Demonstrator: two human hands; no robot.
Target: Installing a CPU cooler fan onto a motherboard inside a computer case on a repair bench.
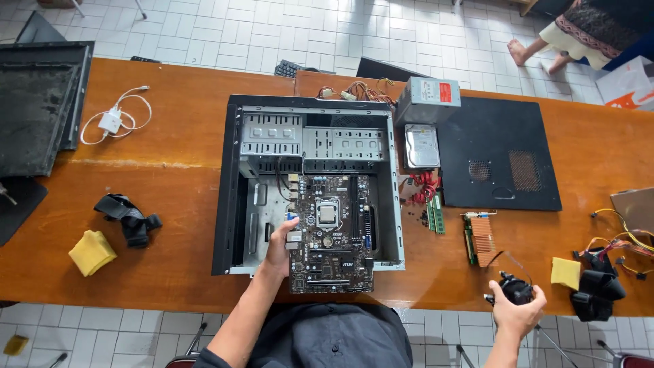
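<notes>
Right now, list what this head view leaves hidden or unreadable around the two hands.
- Black object: the right hand wraps it; kind unclear.
- Left hand grip on the motherboard: fingertips hidden against the board's edge.
- Case floor: covered by the board.
- Cables at the right: cut by the frame edge.
- Board components: too small.

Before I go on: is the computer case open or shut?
Open: the computer case lies sideways, its motherboard exposed, and a black side panel rests beside it.

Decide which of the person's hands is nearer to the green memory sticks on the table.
Right. The right hand, holding a black cooler fan, lies below-right of the memory sticks; the left hand is farther, across the motherboard.
</notes>
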